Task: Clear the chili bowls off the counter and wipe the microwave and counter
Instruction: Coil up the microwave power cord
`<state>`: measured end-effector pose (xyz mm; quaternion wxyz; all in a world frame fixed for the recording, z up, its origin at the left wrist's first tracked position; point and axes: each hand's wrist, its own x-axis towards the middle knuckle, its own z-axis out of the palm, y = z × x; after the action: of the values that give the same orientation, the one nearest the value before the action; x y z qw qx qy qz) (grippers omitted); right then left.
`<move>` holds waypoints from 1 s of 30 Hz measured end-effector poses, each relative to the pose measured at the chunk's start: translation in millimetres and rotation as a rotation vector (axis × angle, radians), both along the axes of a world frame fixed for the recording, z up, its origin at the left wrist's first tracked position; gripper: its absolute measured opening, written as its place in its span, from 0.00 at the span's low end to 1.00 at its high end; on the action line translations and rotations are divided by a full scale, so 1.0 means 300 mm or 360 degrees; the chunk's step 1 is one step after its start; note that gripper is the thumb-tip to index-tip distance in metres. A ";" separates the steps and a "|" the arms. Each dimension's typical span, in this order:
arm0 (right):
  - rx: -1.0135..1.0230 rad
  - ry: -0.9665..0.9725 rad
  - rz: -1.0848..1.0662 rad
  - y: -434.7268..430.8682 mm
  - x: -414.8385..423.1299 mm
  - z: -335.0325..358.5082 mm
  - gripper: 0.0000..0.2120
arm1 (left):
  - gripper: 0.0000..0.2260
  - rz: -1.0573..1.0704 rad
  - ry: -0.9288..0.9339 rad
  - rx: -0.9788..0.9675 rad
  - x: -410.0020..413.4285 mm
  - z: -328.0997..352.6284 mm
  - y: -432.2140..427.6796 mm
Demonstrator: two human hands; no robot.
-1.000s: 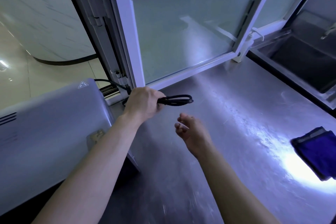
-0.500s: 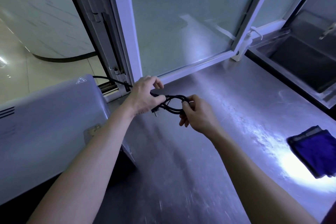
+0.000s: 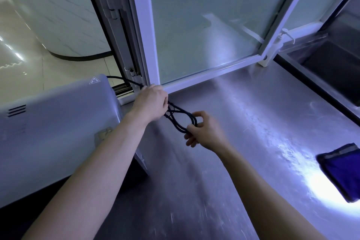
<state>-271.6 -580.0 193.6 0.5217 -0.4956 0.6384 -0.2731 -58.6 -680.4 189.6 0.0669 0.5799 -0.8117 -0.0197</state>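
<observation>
The white microwave [image 3: 54,130] stands at the left of the steel counter [image 3: 243,122], seen from its top and side. Its black power cord [image 3: 176,120] runs from behind it and is looped above the counter. My left hand [image 3: 151,104] is closed on the cord near the microwave's back corner. My right hand [image 3: 204,131] pinches the far end of the loops. A folded blue cloth [image 3: 341,171] lies on the counter at the right edge. No chili bowls are in view.
A white-framed window [image 3: 206,33] stands swung open over the back of the counter. A steel sink [image 3: 335,64] is sunk in at the far right. Bright light glares on the counter beside the cloth.
My right hand rose from the counter and took hold of the cord's loops. Both hands then pulled the loops longer, the right hand moving right and toward me.
</observation>
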 end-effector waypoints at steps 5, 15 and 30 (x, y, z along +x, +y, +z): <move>0.0439 -0.0165 0.0012 -0.045 0.067 -0.056 0.11 | 0.05 0.0078 -0.0082 0.0067 0.006 0.057 0.061; 0.0169 -0.0203 -0.0009 0.025 0.252 -0.304 0.14 | 0.14 0.0675 0.0145 -0.0440 0.255 0.185 0.526; -0.0819 0.0976 0.1463 -0.114 0.424 -0.665 0.31 | 0.29 0.0656 -0.0106 -0.0327 0.219 0.171 0.595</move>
<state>-144.5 -614.3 -6.0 0.2420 -0.8868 0.3937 -0.0102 7.1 -501.8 241.0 0.1014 0.7238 -0.6757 0.0963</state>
